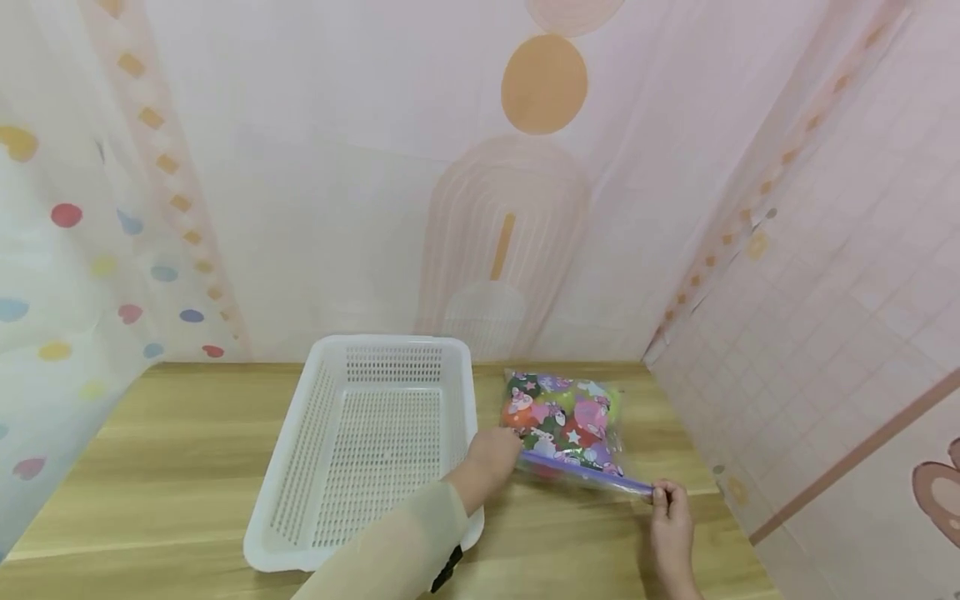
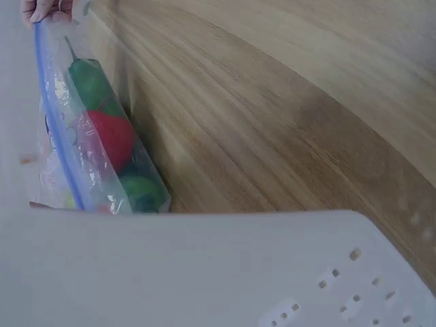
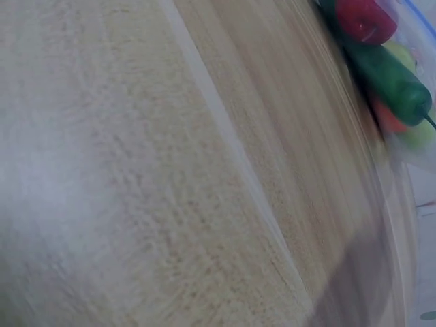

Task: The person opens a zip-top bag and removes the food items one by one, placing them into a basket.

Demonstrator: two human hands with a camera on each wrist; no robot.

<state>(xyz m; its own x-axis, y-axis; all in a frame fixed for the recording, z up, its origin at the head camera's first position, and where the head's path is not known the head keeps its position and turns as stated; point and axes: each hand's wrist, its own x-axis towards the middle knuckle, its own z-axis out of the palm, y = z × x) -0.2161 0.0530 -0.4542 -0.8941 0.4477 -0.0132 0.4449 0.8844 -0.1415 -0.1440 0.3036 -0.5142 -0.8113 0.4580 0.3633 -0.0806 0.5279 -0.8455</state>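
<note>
A clear zip bag (image 1: pixel 570 425) with a cartoon print and a purple zip strip (image 1: pixel 588 472) lies on the table, its strip towards me. Toy-like fruit and vegetables fill it, among them a red round piece (image 2: pixel 112 139) and a long green piece with a thin stem (image 3: pixel 392 78). My left hand (image 1: pixel 492 460) grips the strip's left end, its fingertips hidden behind the hand. At the other end, my right hand (image 1: pixel 671 525) pinches the strip's corner between thumb and fingers. The strip is stretched between both hands.
A white plastic basket (image 1: pixel 467 392) with slotted walls stands left of the bag, and my left forearm crosses its near right corner. The wood-grain table (image 1: pixel 202 467) meets a patterned curtain (image 1: pixel 337 208) at the back and on both sides.
</note>
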